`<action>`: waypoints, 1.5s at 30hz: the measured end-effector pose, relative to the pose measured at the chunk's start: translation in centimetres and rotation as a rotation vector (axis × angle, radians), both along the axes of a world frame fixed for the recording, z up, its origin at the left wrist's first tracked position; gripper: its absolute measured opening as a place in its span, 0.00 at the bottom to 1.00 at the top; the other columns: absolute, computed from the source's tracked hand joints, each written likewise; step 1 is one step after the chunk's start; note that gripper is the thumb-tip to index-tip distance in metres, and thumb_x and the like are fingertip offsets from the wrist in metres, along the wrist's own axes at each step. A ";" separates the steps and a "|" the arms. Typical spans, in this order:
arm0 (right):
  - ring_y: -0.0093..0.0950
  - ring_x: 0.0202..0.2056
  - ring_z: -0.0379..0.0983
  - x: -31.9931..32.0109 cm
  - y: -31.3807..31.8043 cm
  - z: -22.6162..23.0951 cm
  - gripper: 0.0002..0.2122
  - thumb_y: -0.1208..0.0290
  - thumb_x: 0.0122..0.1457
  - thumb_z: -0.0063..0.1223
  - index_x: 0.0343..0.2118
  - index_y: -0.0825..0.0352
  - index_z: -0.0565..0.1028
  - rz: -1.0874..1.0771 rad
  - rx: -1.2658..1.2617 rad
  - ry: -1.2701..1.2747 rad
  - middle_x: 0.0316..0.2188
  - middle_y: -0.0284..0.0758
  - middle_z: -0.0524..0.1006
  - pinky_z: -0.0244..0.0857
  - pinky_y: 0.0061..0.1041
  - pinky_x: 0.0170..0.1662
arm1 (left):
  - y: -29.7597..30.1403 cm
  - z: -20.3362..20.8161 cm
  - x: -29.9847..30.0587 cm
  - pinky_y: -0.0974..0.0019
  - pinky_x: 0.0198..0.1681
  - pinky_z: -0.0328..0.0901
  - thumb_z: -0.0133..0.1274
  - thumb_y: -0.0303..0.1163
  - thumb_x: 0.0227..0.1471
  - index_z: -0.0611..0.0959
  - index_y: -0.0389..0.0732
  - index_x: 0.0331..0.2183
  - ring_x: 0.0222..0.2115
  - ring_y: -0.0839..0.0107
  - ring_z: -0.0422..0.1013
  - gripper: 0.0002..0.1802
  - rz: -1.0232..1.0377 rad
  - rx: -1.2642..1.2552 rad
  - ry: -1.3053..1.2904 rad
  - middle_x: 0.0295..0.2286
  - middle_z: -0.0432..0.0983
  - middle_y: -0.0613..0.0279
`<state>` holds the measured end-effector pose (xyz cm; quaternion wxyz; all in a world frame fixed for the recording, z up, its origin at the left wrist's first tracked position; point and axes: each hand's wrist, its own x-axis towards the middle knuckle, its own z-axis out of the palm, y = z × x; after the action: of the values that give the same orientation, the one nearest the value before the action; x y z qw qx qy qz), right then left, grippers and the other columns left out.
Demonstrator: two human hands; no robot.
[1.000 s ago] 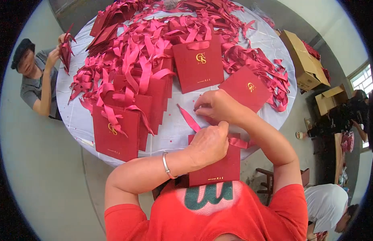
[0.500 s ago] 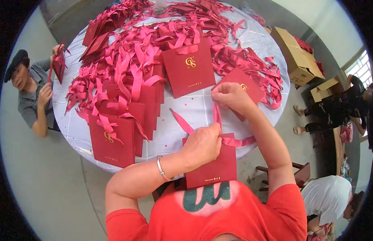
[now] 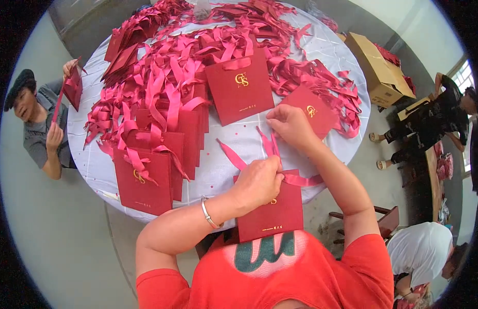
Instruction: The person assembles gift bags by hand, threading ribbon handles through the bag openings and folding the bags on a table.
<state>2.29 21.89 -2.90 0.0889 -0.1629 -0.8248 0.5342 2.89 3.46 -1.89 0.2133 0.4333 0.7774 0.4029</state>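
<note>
Since the earliest frame, the right hand (image 3: 291,124) has drawn away from the left hand (image 3: 255,186); from my station I see it beyond the dark red rectangular paper bag (image 3: 276,216) with gold lettering, which sits at the near edge of the round, white-clothed table (image 3: 221,177), in front of the red shirt (image 3: 321,268). The left grip is closed over that bag's upper part, pinching a satiny pink ribbon (image 3: 303,180), whose strands fan out around the fist. The right grip's thumb and fingertips are drawn together; I can't tell whether they have hold of a ribbon strand. Left of the bag, I see a row of matching dark red bags (image 3: 144,188).
</note>
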 end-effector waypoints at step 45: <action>0.29 0.22 0.73 -1.4 -0.8 1.0 0.13 0.62 0.46 0.60 0.23 0.71 0.79 0.216 0.449 -0.196 0.18 0.38 0.76 0.66 0.30 0.27 | -0.2 -0.3 0.3 0.48 0.34 0.67 0.54 0.31 0.49 0.74 0.34 0.32 0.30 0.45 0.74 0.11 0.006 -0.021 0.111 0.25 0.76 0.41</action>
<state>0.88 21.07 -1.89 -0.0152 -0.1010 -0.9399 0.3257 3.15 3.22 -2.22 0.1734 0.4504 0.7935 0.3707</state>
